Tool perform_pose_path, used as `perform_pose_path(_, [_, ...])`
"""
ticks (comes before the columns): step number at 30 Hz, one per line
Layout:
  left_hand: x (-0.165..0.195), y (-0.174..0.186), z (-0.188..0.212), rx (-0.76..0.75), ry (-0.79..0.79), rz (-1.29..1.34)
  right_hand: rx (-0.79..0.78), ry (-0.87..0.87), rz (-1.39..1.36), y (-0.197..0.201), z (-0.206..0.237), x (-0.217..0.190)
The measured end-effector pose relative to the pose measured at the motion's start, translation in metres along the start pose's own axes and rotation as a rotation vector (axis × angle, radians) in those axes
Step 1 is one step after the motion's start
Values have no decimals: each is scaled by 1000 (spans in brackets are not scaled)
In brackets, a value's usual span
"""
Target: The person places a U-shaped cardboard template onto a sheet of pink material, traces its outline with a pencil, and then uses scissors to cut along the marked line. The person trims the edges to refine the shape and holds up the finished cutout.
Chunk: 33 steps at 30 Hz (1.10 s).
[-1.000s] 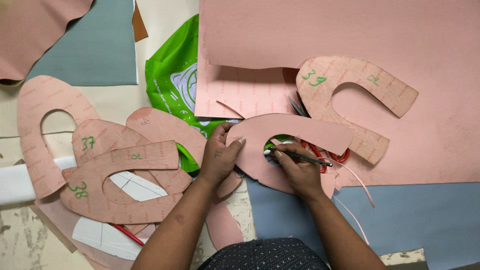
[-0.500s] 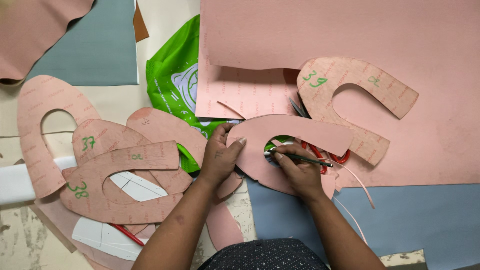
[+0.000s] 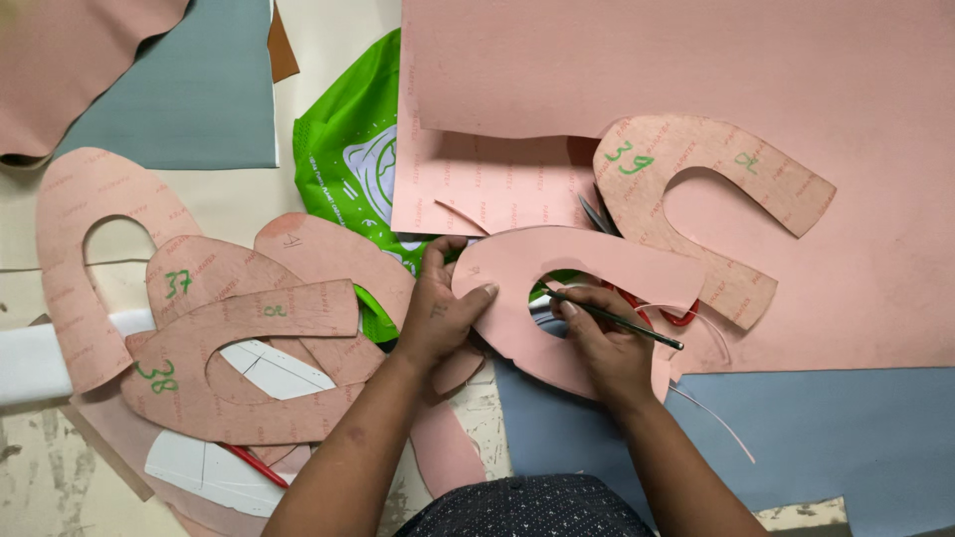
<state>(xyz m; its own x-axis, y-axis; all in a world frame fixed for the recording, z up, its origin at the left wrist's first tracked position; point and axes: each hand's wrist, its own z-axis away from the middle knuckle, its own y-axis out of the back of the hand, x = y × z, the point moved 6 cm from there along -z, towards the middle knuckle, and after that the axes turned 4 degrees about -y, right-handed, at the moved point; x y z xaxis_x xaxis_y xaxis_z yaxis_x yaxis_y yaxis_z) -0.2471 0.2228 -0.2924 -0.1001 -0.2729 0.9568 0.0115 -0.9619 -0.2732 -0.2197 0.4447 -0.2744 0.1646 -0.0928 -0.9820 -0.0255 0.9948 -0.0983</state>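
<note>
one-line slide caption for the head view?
Left hand pins a pink U-shaped cutout while right hand runs a thin pen-like tool along its inner edge.

My left hand [image 3: 438, 313] presses a smooth, matt pink cutout [image 3: 587, 268] that looks like thin leather or leatherboard. My right hand [image 3: 607, 348] grips a thin dark pen [image 3: 622, 320] with a slight sheen, metal or plastic, I cannot tell which. The far pink sheet [image 3: 696, 70] is matt and even. The templates [image 3: 249, 348] on the left are dull pink card with a faintly grainy, printed face. The green bag [image 3: 338, 159] is glossy, crinkled plastic. Near right, the blue sheet [image 3: 826, 438] looks soft and matt. The table [image 3: 40, 477] at near left is rough and scuffed.
</note>
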Motion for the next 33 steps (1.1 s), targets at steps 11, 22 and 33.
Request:
perform_pose_path(11, [-6, -1, -3, 103, -21, -59, 36, -67, 104, -3, -5, 15])
perform_pose_path(22, [-7, -1, -1, 106, 24, -99, 19, -80, 78, -1, -5, 18])
perform_pose_path(33, [-5, -2, 0, 99, 5, -73, 3, -93, 64, 1, -4, 21])
